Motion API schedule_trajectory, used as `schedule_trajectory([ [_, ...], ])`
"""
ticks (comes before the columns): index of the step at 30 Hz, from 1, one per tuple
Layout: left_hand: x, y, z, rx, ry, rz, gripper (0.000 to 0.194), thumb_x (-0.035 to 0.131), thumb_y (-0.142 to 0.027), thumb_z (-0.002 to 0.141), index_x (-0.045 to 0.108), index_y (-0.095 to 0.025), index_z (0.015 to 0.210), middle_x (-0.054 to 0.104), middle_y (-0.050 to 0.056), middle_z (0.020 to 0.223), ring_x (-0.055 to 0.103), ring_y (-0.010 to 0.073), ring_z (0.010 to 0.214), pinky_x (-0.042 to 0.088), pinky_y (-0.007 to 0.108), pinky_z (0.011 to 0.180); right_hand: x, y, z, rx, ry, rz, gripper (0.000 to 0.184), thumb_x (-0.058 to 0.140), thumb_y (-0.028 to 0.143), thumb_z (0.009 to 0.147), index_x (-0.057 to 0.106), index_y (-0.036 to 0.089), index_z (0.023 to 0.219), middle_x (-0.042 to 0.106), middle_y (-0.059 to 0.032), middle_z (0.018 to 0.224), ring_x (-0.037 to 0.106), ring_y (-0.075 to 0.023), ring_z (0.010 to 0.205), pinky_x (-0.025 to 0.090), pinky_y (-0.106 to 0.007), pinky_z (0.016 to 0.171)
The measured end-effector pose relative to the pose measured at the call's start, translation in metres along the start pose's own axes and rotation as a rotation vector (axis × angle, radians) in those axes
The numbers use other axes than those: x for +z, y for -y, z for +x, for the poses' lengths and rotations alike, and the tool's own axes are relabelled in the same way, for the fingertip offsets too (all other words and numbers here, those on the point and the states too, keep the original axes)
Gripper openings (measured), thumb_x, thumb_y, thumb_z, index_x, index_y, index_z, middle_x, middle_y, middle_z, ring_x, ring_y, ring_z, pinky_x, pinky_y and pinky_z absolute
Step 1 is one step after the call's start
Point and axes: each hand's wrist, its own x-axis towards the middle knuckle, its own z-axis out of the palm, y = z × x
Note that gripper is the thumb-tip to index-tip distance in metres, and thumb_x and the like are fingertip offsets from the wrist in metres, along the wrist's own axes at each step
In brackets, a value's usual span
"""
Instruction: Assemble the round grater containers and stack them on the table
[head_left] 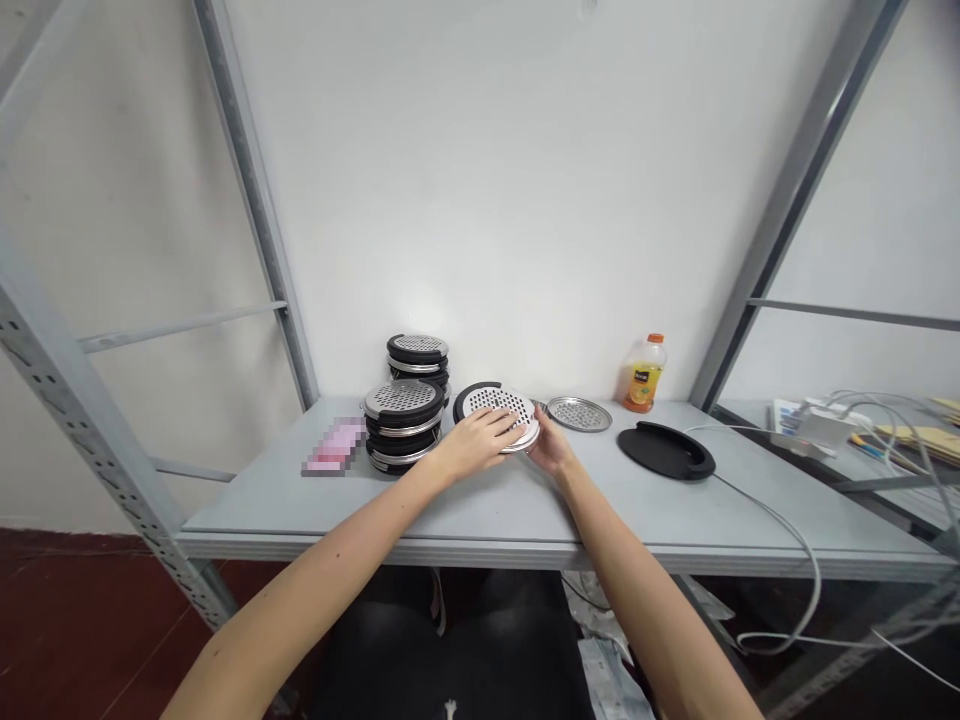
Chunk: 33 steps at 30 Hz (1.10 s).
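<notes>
In front of me a round perforated metal plate with a black rim (486, 400) is raised and tilted above the shelf. My left hand (478, 442) lies across its top with fingers stretched out. My right hand (551, 446) grips its right edge, thumb near the top; the fingers beneath are largely hidden. Left of my hands stands a front stack of similar plates (403, 425), black and silver layers alternating. Behind it rises a second stack (418, 352). A bare perforated metal disc (580, 413) lies flat to the right, with part of another disc behind my right hand.
On the right lie a black round plate (664, 450) with a cable and, behind it, an orange-capped juice bottle (645, 375). A pixelated pink item (334, 446) is at left. Metal posts (259, 200) frame the grey shelf (495, 515). Cables and papers (795, 425) sit far right.
</notes>
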Motion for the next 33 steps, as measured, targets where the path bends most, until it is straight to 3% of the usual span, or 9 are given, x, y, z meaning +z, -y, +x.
schedule_trajectory([
  [5, 0.011, -0.004, 0.004, -0.019, -0.083, -0.004, 0.037, 0.055, -0.03, 0.091, 0.052, -0.014, 0.124, 0.058, 0.013, 0.13, 0.053, 0.0254, 0.123, 0.04, 0.041, 0.103, 0.006, 0.004, -0.004, -0.005, 0.022, 0.062, 0.027, 0.051, 0.04, 0.09, 0.064, 0.019, 0.1, 0.074, -0.0035, 0.087, 0.07, -0.0163, 0.077, 0.056, -0.027, 0.067],
  [8, 0.006, 0.0, 0.01, -0.133, -0.115, -0.102, 0.036, 0.056, -0.029, 0.091, 0.054, -0.013, 0.123, 0.062, 0.013, 0.125, 0.058, 0.0232, 0.116, 0.046, 0.034, 0.095, 0.009, 0.008, -0.007, 0.011, 0.007, 0.109, 0.028, 0.048, 0.04, 0.092, 0.064, 0.018, 0.094, 0.073, -0.0038, 0.079, 0.07, -0.0157, 0.071, 0.057, -0.026, 0.064],
  [11, -0.015, 0.008, 0.015, -0.391, -0.152, -0.258, 0.036, 0.055, -0.034, 0.091, 0.056, -0.016, 0.123, 0.07, 0.01, 0.109, 0.068, 0.0209, 0.092, 0.051, 0.028, 0.076, 0.01, 0.012, -0.008, 0.022, -0.011, 0.155, 0.034, 0.041, 0.041, 0.095, 0.063, 0.017, 0.101, 0.074, -0.0073, 0.084, 0.071, -0.0166, 0.077, 0.058, -0.027, 0.064],
  [14, -0.044, 0.018, 0.019, -0.624, -0.297, -0.442, 0.031, 0.046, -0.039, 0.094, 0.063, -0.017, 0.109, 0.072, 0.004, 0.087, 0.066, 0.0161, 0.072, 0.047, 0.023, 0.063, 0.01, 0.015, -0.008, -0.013, -0.06, 0.165, 0.037, 0.038, 0.039, 0.095, 0.058, 0.018, 0.117, 0.073, -0.0105, 0.098, 0.07, -0.0185, 0.086, 0.059, -0.03, 0.064],
  [17, -0.075, 0.026, 0.018, -0.705, -0.485, -0.523, 0.037, 0.042, -0.042, 0.095, 0.066, -0.014, 0.095, 0.067, 0.001, 0.075, 0.06, 0.0128, 0.066, 0.043, 0.02, 0.061, 0.009, 0.015, -0.008, -0.027, -0.128, 0.178, 0.036, 0.04, 0.036, 0.094, 0.056, 0.018, 0.121, 0.073, -0.0093, 0.097, 0.07, -0.0174, 0.083, 0.059, -0.029, 0.065],
  [20, -0.105, 0.038, 0.005, -0.713, -0.568, -0.458, 0.04, 0.042, -0.044, 0.095, 0.066, -0.013, 0.096, 0.065, 0.0, 0.071, 0.056, 0.0111, 0.063, 0.041, 0.019, 0.059, 0.008, 0.014, -0.007, -0.036, -0.185, 0.195, 0.033, 0.043, 0.033, 0.092, 0.058, 0.018, 0.119, 0.073, -0.0081, 0.095, 0.07, -0.0157, 0.079, 0.059, -0.026, 0.065],
  [25, -0.126, 0.075, -0.041, -0.58, -0.436, -0.104, 0.04, 0.047, -0.047, 0.093, 0.063, -0.016, 0.113, 0.072, 0.005, 0.088, 0.063, 0.0147, 0.068, 0.044, 0.022, 0.062, 0.007, 0.012, -0.006, -0.048, -0.267, 0.177, 0.028, 0.045, 0.03, 0.092, 0.06, 0.02, 0.113, 0.074, -0.0055, 0.09, 0.07, -0.0149, 0.073, 0.058, -0.026, 0.061],
  [29, -0.104, 0.103, -0.075, -0.503, -0.198, 0.095, 0.037, 0.05, -0.042, 0.092, 0.062, -0.019, 0.118, 0.071, 0.009, 0.107, 0.068, 0.0225, 0.089, 0.049, 0.027, 0.068, 0.005, 0.01, -0.003, -0.007, -0.292, 0.135, 0.034, 0.037, 0.039, 0.096, 0.06, 0.02, 0.113, 0.074, -0.0069, 0.088, 0.07, -0.0157, 0.072, 0.057, -0.027, 0.057],
  [33, -0.075, 0.109, -0.089, -0.419, -0.067, 0.099, 0.034, 0.051, -0.034, 0.093, 0.06, -0.018, 0.121, 0.067, 0.009, 0.118, 0.066, 0.0241, 0.103, 0.051, 0.032, 0.082, 0.004, 0.01, -0.001, 0.013, -0.294, 0.094, 0.041, 0.031, 0.044, 0.097, 0.059, 0.021, 0.115, 0.074, -0.0081, 0.09, 0.07, -0.0163, 0.075, 0.057, -0.028, 0.059],
])
